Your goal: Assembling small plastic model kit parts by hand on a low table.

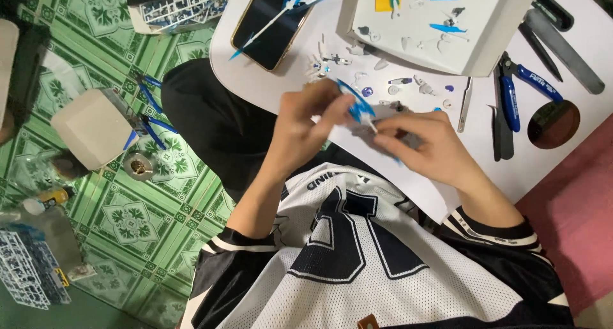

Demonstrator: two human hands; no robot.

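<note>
My left hand and my right hand meet above the near edge of a white table. Between their fingertips they pinch a small blue and white plastic model part. The left fingers grip its blue piece from the left. The right hand's fingers hold the white and grey end from the right and hide part of it. Several tiny white, grey and blue model pieces lie on the table just beyond the hands.
A phone with a blue part on it lies at the table's far left. A white box lid holds more small parts. Blue-handled nippers, tweezers and a grey file lie to the right. A green tiled floor holds a box and sprue frames.
</note>
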